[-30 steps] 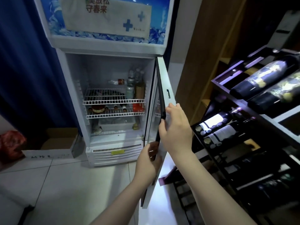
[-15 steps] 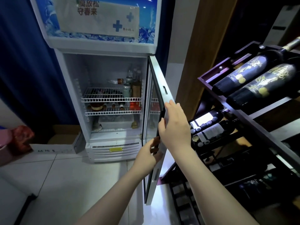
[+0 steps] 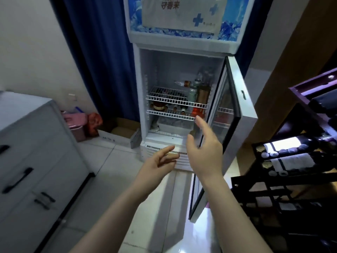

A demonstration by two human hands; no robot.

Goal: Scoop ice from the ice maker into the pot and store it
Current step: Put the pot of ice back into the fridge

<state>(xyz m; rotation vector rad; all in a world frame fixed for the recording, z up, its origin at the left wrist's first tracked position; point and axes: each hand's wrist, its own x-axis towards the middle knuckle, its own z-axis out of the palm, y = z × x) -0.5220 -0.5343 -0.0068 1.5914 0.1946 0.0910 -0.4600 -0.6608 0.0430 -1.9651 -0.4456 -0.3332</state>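
Before the fridge (image 3: 164, 70) I held my left grip (image 3: 159, 162) at six o'clock and my right grip (image 3: 205, 152) at five, beside the open door (image 3: 243, 106), both spread apart and empty.

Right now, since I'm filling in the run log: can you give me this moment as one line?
fridge door: open | left hand: open, holds nothing | right hand: open, holds nothing, near door edge

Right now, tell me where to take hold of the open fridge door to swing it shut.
Take the fridge door by its free vertical edge, the one nearest you, around mid-height. The door stands wide open, hinged at its far side, so that thin edge faces you and fingers can wrap it. Come straight from the front: the wine rack crowds its outer side.
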